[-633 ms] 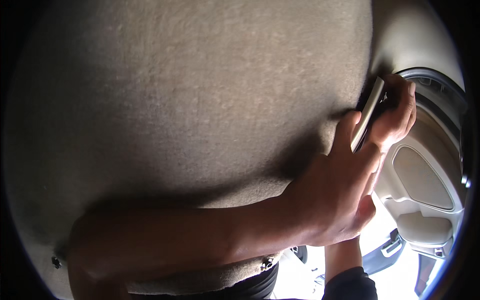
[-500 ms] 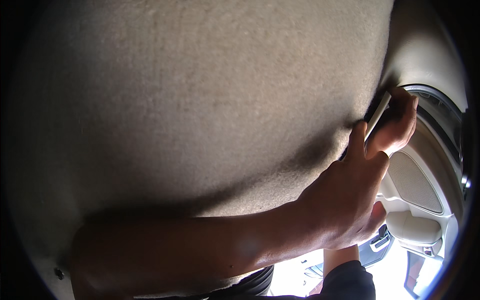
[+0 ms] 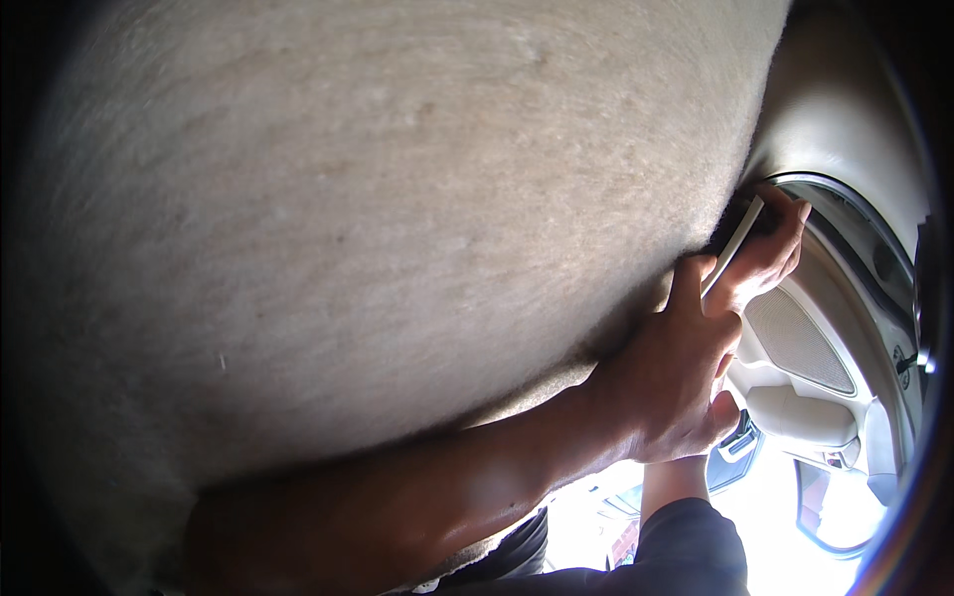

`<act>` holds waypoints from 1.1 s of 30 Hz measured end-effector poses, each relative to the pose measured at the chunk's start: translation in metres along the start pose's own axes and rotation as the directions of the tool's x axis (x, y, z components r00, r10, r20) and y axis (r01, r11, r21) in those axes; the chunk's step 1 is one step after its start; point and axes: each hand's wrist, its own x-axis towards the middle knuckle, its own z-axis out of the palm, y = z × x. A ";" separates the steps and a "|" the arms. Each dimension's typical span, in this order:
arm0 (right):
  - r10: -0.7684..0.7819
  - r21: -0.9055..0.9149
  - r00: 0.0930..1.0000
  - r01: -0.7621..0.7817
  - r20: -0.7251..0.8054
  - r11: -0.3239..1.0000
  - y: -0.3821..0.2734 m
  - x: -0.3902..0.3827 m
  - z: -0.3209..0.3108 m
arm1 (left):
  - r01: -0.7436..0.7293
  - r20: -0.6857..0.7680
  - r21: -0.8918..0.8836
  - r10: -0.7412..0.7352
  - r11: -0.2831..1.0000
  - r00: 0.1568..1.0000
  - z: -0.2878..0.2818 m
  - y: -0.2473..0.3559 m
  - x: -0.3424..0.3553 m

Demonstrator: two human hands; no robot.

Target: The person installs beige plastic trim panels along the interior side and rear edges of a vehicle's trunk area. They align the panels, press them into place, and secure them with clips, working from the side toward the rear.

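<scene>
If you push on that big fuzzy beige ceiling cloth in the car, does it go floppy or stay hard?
Probably a bit of both. The fuzzy beige ceiling cloth looks napped and soft, so it should feel grippy, not slippery. It spans the roof in one smooth curve without sagging, so it is likely stiff-backed. At its edge, the right hand and left hand work a thin flat pale tool, so the edge may flex.
</scene>
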 end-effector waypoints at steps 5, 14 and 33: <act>-0.035 -0.131 0.999 0.033 -0.012 0.991 -0.006 0.002 -0.003 | 0.030 0.060 0.087 -0.035 0.996 0.998 -0.009 0.012 0.003; -0.065 -0.209 0.998 0.061 -0.012 0.976 -0.011 0.000 -0.004 | 0.125 0.237 0.095 -0.145 0.988 0.961 -0.010 0.009 0.004; -0.178 0.027 0.983 0.179 -0.048 0.983 -0.002 0.009 -0.003 | -0.348 0.346 0.937 0.183 -0.023 0.920 0.009 -0.006 0.002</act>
